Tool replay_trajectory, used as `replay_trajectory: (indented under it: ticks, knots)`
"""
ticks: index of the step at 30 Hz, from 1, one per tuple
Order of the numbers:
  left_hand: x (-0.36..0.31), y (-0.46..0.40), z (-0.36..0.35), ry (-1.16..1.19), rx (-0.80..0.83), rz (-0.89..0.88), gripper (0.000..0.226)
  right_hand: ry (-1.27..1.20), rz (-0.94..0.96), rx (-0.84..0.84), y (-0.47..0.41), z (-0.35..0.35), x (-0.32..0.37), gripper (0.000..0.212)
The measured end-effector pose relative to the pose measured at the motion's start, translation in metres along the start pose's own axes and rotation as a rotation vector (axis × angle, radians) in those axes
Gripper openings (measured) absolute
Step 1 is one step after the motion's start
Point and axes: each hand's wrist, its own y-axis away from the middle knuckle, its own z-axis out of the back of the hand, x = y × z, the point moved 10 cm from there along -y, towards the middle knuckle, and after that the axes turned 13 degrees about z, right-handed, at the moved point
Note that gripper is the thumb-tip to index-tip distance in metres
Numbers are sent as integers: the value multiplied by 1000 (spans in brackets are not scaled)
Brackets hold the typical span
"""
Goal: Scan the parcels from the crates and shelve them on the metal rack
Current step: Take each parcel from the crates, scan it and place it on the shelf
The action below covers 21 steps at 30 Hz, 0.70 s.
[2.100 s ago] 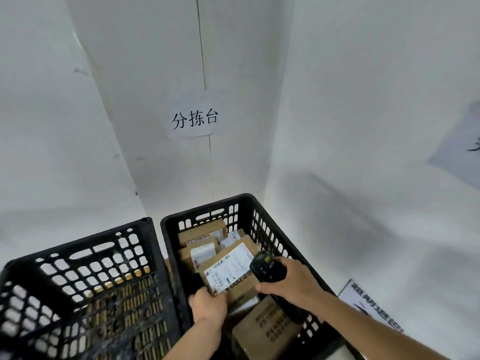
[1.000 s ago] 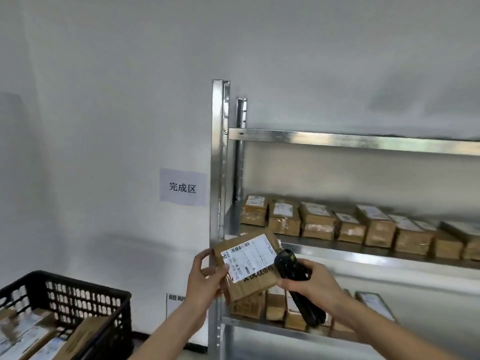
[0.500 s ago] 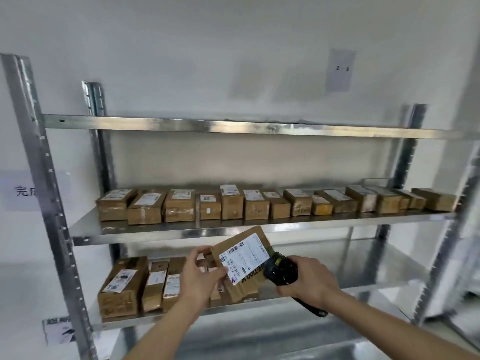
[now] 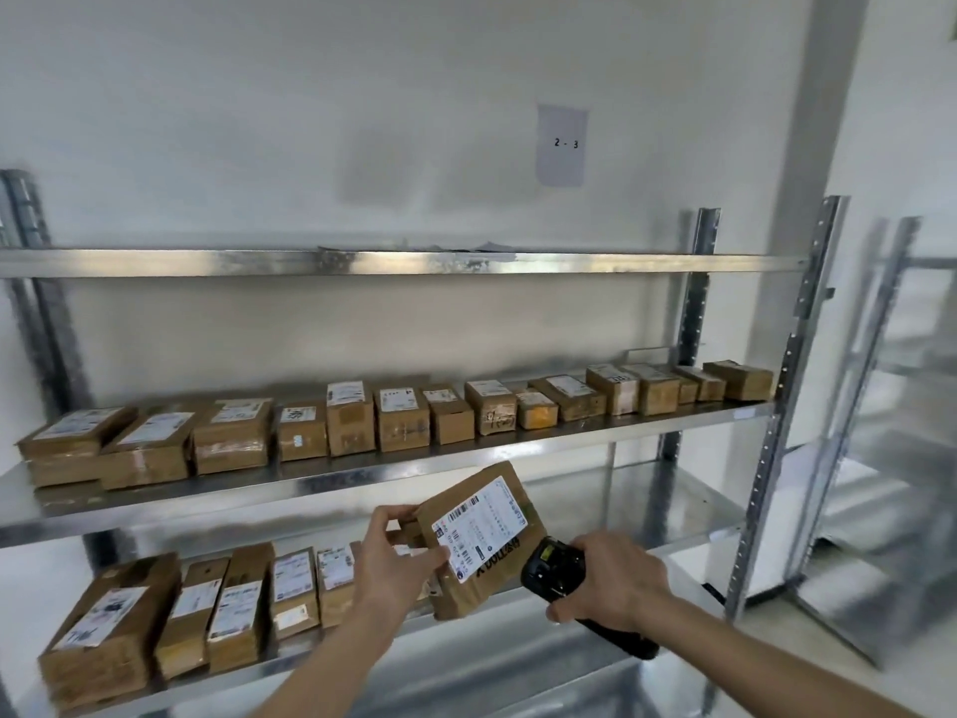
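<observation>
We've got the left hand (image 4: 393, 559) with fingers curled round a tilted parcel (image 4: 479, 538), label up, in front of the rack (image 4: 393, 458) and its lower shelf, while the right hand (image 4: 613, 583) grips the black scanner (image 4: 551, 567) just beside it.

Bright, even indoor light fills the scene, with no lamp in view. The white wall (image 4: 362, 121) carries a soft grey shadow patch beside a paper sign (image 4: 562, 145). The metal rack (image 4: 393, 262) shows pale glare along its shelf edges and on the bare lower shelf at right. Wide-angle distortion bows the rack's posts outward. The far right edge is washed out and smeared with motion blur; the boxes (image 4: 352, 424) look slightly soft.
</observation>
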Motion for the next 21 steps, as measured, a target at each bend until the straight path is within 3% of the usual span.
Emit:
replay_trajectory:
  ticks: [10,16,21]
  knots:
    - [12,0,-38,66,34,13,65,-97,-40,-28,2,-1,-38,65]
    - [33,-2,-70,262,179,115,57,-539,-36,-63,1,-27,-50,50]
    - [62,-12,-99,325,200,215,57,-756,10,-84,-12,-52,-50,38]
